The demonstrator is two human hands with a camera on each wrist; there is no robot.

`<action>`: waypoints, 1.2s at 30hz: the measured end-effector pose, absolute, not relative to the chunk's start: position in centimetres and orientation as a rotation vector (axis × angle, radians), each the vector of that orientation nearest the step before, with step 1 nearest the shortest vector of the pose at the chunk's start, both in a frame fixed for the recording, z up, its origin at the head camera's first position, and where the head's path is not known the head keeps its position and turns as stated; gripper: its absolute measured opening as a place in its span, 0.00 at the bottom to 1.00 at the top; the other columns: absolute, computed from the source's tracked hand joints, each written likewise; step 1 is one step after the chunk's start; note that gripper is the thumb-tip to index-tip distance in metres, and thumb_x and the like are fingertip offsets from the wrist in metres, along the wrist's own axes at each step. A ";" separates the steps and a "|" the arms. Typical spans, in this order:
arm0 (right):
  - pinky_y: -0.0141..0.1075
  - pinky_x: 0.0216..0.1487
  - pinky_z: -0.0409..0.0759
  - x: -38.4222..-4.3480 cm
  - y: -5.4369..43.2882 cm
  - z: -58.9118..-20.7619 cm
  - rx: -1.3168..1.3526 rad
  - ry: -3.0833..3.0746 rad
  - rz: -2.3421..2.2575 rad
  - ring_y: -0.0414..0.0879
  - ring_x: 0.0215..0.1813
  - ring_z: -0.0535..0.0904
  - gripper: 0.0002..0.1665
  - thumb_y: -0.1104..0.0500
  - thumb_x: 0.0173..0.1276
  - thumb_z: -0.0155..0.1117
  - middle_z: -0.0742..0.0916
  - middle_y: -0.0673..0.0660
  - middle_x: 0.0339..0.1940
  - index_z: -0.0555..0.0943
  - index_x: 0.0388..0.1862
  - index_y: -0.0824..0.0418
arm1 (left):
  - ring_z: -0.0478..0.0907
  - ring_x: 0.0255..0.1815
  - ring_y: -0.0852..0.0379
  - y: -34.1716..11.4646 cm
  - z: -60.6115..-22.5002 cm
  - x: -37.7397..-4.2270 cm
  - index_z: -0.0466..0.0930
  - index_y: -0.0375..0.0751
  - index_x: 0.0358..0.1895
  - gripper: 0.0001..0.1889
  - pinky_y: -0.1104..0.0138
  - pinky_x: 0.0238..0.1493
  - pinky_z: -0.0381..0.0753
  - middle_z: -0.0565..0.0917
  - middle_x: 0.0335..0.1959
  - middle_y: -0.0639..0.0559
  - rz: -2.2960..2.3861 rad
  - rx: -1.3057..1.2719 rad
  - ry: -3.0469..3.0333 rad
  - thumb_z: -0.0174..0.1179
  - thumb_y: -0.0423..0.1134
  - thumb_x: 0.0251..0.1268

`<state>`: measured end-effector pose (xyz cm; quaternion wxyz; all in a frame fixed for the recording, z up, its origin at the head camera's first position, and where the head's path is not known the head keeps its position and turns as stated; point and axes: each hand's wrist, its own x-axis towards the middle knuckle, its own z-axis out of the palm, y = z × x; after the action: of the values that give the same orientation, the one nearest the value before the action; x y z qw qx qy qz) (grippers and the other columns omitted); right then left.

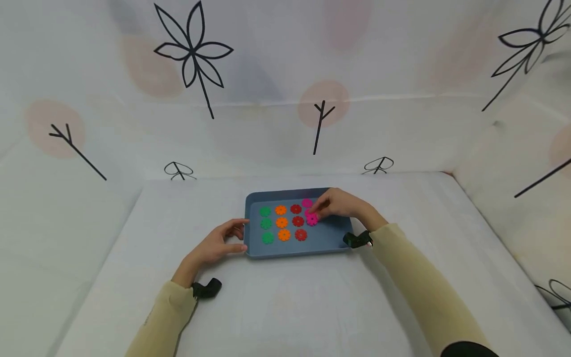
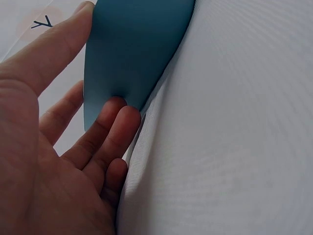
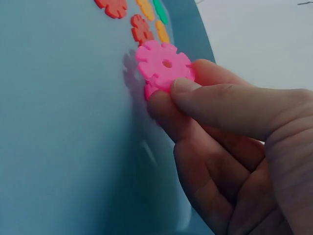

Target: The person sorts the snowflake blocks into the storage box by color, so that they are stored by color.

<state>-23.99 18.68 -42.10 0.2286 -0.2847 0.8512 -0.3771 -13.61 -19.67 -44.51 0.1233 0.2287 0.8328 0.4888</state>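
Observation:
My right hand (image 1: 338, 203) is over the right half of a blue-grey tray (image 1: 327, 240). Between thumb and fingers it pinches a pink flower-shaped disc (image 3: 155, 58) with a notched rim and a small centre hole. More pink shows just behind that disc in the right wrist view. Another pink disc (image 1: 307, 203) lies near the tray's far side. At the tray's left end, my left hand (image 1: 218, 241) rests against the outside. Its thumb (image 2: 58, 46) reaches the rim, and its fingertips (image 2: 128, 120) touch the outer wall, loosely bent.
Left of the pink discs, the tray holds columns of red discs (image 1: 298, 221), orange discs (image 1: 281, 222) and green discs (image 1: 265, 223). A white cloth (image 1: 285, 302) covers the table. Behind stands a white patterned fabric wall (image 1: 258, 144). Each wrist wears a dark camera strap (image 1: 206, 288).

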 end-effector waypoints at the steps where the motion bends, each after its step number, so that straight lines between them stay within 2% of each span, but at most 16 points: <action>1: 0.39 0.46 0.79 -24.0 18.8 -42.1 -0.786 2.344 -1.037 0.46 0.39 0.81 0.11 0.64 0.64 0.71 0.89 0.50 0.36 0.89 0.46 0.61 | 0.75 0.50 0.38 -19.7 -45.0 -13.8 0.66 0.28 0.70 0.35 0.46 0.57 0.69 0.77 0.49 0.37 1.423 0.670 2.434 0.69 0.29 0.59; 10: 0.38 0.45 0.80 -24.1 18.7 -42.6 -0.786 2.344 -1.002 0.44 0.39 0.83 0.11 0.66 0.62 0.72 0.90 0.49 0.35 0.90 0.44 0.61 | 0.76 0.49 0.49 -20.2 -46.3 -14.3 0.69 0.38 0.70 0.35 0.53 0.56 0.71 0.78 0.50 0.45 1.426 0.664 2.449 0.72 0.34 0.59; 17: 0.37 0.43 0.80 -24.1 18.7 -42.7 -0.817 2.352 -0.986 0.43 0.37 0.83 0.10 0.66 0.61 0.73 0.89 0.49 0.35 0.90 0.42 0.61 | 0.76 0.50 0.41 -20.0 -46.0 -14.1 0.66 0.32 0.71 0.36 0.48 0.56 0.70 0.77 0.50 0.40 1.412 0.676 2.458 0.70 0.30 0.59; 21: 0.37 0.44 0.81 -24.1 18.6 -42.8 -0.821 2.353 -1.006 0.43 0.38 0.83 0.09 0.66 0.61 0.73 0.89 0.50 0.36 0.90 0.41 0.60 | 0.76 0.50 0.38 -19.5 -44.1 -13.4 0.66 0.27 0.69 0.35 0.47 0.56 0.70 0.77 0.49 0.37 1.419 0.684 2.435 0.69 0.29 0.59; 24: 0.37 0.44 0.81 -24.1 18.6 -42.7 -0.818 2.353 -1.017 0.44 0.38 0.83 0.09 0.66 0.61 0.73 0.89 0.50 0.37 0.90 0.41 0.60 | 0.76 0.50 0.38 -19.3 -42.9 -12.9 0.67 0.26 0.68 0.34 0.48 0.56 0.71 0.77 0.49 0.37 1.426 0.697 2.423 0.69 0.30 0.60; 36: 0.38 0.45 0.80 -23.7 18.6 -42.5 -0.800 2.369 -1.089 0.46 0.39 0.82 0.11 0.67 0.62 0.72 0.89 0.52 0.38 0.89 0.44 0.62 | 0.76 0.50 0.38 -19.2 -42.6 -12.8 0.67 0.26 0.68 0.34 0.47 0.57 0.70 0.77 0.49 0.36 1.427 0.676 2.427 0.70 0.30 0.60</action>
<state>-23.74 18.59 -42.52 0.2057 -0.2870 0.8501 -0.3908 -12.83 -19.23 -42.63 0.1229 0.2316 0.8318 0.4892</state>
